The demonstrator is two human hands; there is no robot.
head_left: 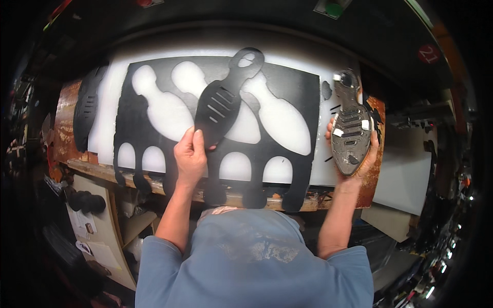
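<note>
My left hand grips the wide lower end of a black cut-out piece, shaped like a shoe sole with a ringed narrow end and several slots, lifted above a black sheet. The sheet lies on a white cutting surface and has several sole-shaped and arch-shaped holes cut through it. My right hand holds a grey metal cutting die of the same sole outline upright at the sheet's right edge.
Another black slotted cut-out lies at the left end of the surface. Small black offcuts sit near the die. A worn wooden bench edge runs along the front, with a pale board at right and clutter below left.
</note>
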